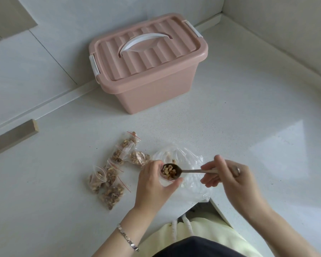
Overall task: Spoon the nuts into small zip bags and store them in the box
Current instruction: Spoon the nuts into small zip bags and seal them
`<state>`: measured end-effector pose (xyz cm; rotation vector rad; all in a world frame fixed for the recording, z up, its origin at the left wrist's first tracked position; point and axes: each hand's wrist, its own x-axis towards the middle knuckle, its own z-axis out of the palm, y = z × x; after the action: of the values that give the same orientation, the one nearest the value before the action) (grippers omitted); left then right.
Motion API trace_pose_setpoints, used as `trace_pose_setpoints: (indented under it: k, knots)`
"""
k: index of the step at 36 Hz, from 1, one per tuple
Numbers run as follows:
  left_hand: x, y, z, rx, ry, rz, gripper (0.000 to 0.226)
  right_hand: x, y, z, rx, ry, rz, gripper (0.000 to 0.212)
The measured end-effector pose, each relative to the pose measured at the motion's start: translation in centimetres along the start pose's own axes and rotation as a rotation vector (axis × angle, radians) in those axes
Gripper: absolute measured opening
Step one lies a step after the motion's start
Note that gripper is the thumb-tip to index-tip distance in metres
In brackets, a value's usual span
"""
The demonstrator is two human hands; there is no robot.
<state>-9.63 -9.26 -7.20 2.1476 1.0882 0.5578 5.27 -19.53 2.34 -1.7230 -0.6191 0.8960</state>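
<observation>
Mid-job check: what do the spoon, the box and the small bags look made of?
Spoon: metal, it seems; grey, with a dull sheen. Box: moulded plastic, matte pink, ribbed lid, white handle and clips. Small bags: thin clear plastic film, wrinkled, nuts visible through, red zip lines.

Pink ribbed box (pixel 156 86), white handle (pixel 145 41); brown nuts (pixel 169 172); red-striped clear bags (pixel 111 175); white speckled counter (pixel 230 117).

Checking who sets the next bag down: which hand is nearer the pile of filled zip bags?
Left. The left hand, gripping a small bag, is just right of the filled zip bags; the right hand, holding the spoon, is farther right.
</observation>
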Motion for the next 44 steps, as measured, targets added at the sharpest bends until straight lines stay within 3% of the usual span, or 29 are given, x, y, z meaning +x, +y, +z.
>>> trace_pose_setpoints:
  k: [3,6,8,13,15,19,26,31,37,44]
  knots:
    - [-0.1,0.1,0.1,-0.054,-0.068,-0.105,0.053,-0.7,0.1,0.7,-0.176,-0.067,-0.100,0.045]
    - [-0.2,0.1,0.1,-0.053,-0.038,-0.117,0.050,-1.1,0.5,0.6,-0.416,-0.112,-0.305,0.045]
    - [-0.3,0.0,-0.1,-0.029,-0.002,-0.124,0.048,-1.3,0.7,0.1,-0.437,-0.078,-0.369,0.044]
    - [-0.1,-0.6,-0.3,-0.028,0.025,-0.274,0.039,-0.5,1.0,-1.0,-0.145,0.144,-0.103,0.036]
    - [0.4,-0.7,-0.2,0.044,0.039,-0.257,0.039,0.4,2.4,-1.4,-0.149,0.199,-0.013,0.035]
    - [1.9,-1.1,0.9,0.169,0.020,-0.201,0.038,1.7,5.4,-1.0,-0.134,0.222,0.109,0.034]
    - [3.4,-1.1,2.6,0.297,-0.112,-0.242,0.046,2.4,7.1,1.2,-0.070,0.217,0.156,0.031]
    - [4.2,-1.0,3.4,0.367,-0.199,-0.313,0.040,2.9,8.1,1.7,0.026,0.234,0.233,0.033]
    - [5.4,-0.8,3.6,0.127,-0.167,-0.504,0.019,3.3,8.7,1.8,0.105,0.241,0.266,0.035]
    - [5.6,-0.2,2.9,-0.211,-0.129,-0.595,0.020,3.3,9.4,2.0,0.199,0.270,0.304,0.035]
